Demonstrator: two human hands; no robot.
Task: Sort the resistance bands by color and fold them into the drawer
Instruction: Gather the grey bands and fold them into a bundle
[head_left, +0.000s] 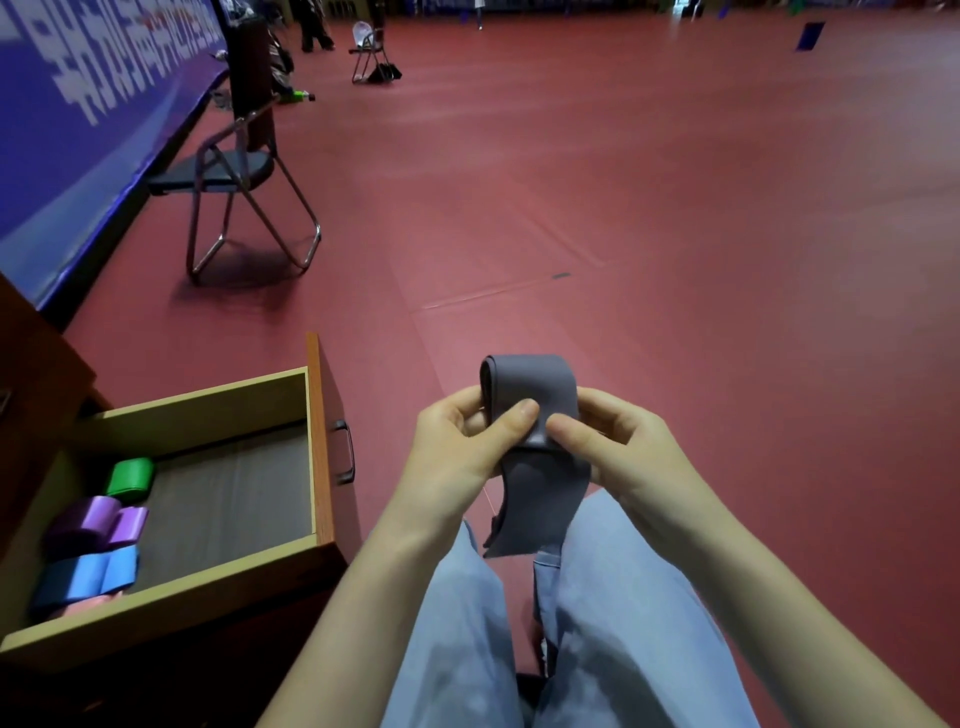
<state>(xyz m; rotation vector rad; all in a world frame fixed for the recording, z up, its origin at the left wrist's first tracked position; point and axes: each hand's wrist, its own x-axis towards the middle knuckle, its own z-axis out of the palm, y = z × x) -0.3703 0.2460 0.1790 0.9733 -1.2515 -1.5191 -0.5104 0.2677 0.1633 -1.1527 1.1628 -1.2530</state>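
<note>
Both the left hand and the right hand pinch a partly folded grey rubber resistance band above the lap. At nine o'clock, the open wooden drawer holds folded green, purple and blue bands.

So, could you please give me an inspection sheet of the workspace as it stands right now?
Surface: red floor; open wooden drawer at the person's left.
Job's things: grey band half folded, its tail hanging over the lap; green band, purple band and blue band folded in a row in the drawer.
Clutter: nothing seen.
Grips: left hand and right hand both pinch the grey band at its fold.
Cables: nothing seen.
Surroundings: folding chair by a blue banner; people stand far off.
</note>
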